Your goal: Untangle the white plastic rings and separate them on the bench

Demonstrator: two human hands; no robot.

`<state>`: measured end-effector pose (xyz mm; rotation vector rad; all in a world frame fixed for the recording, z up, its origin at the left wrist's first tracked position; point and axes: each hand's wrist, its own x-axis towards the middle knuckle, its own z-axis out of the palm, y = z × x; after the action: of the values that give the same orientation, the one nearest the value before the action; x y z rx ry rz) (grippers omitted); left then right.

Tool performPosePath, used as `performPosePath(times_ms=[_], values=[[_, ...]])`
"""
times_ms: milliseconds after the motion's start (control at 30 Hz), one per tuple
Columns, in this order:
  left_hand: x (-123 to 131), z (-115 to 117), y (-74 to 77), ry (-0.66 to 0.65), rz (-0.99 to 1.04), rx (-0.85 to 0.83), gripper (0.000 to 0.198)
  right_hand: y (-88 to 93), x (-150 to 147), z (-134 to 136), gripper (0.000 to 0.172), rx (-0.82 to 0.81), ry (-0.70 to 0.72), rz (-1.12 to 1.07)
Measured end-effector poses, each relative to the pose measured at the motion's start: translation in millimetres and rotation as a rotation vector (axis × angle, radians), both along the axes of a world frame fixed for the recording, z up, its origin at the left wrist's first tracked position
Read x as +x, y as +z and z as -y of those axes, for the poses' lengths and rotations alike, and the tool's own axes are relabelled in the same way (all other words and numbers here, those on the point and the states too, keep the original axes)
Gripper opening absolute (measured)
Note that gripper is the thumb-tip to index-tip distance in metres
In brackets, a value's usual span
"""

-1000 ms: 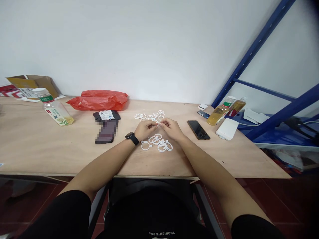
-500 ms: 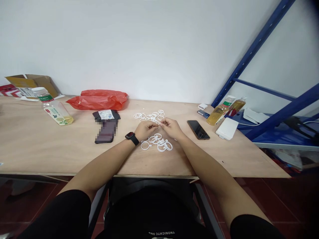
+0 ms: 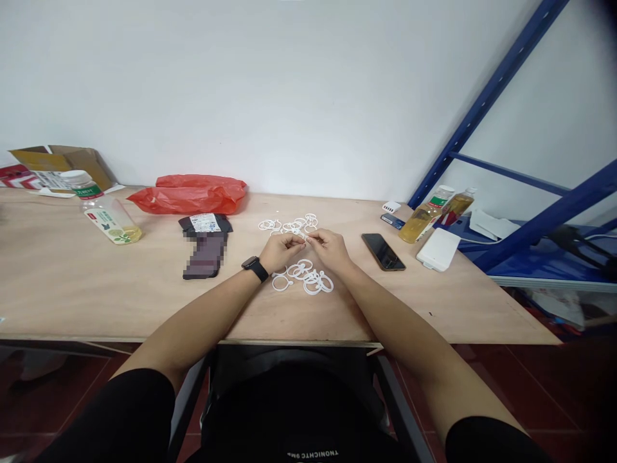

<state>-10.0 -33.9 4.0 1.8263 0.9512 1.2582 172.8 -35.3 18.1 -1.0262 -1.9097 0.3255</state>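
My left hand [image 3: 282, 251], with a black watch on the wrist, and my right hand [image 3: 330, 248] meet fingertip to fingertip over the wooden table [image 3: 72, 283]. Both are pinched closed on a small white plastic ring [image 3: 306, 238] held between them. Just below my hands lies a cluster of joined white rings [image 3: 308, 278]. A looser pile of white rings [image 3: 289, 226] lies just beyond my fingers.
A black pouch [image 3: 205, 247] and a red plastic bag [image 3: 190, 195] lie to the left, with a drink bottle [image 3: 103, 209] and cardboard box [image 3: 60, 162] further left. A dark phone [image 3: 383, 251], a white power bank [image 3: 438, 249] and two bottles [image 3: 436, 209] sit right, by a blue rack [image 3: 530, 218].
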Motion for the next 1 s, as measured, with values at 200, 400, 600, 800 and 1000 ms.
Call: performPosePath(times_ms=[200, 400, 600, 800, 1000], values=[[2, -1, -4.4, -0.039, 0.047, -0.017, 0.023, 0.0, 0, 0, 0.012, 0.046, 0.027, -0.036], [3, -1, -6.7, -0.053, -0.002, -0.001, 0.019, 0.6, -1, -1, 0.015, 0.09, 0.066, 0.072], [-6, -3, -5.6, 0.024, -0.213, 0.11, 0.026, -8.5, 11, -16, 0.024, -0.088, 0.055, -0.035], [-12, -6, -7.6, -0.045, -0.396, 0.127, 0.029, -23.3, 39, -45, 0.038, -0.129, -0.132, 0.259], [-12, -4, -6.6, -0.048, -0.416, 0.123, 0.031, -31.1, 38, -60, 0.053, -0.323, -0.218, 0.525]])
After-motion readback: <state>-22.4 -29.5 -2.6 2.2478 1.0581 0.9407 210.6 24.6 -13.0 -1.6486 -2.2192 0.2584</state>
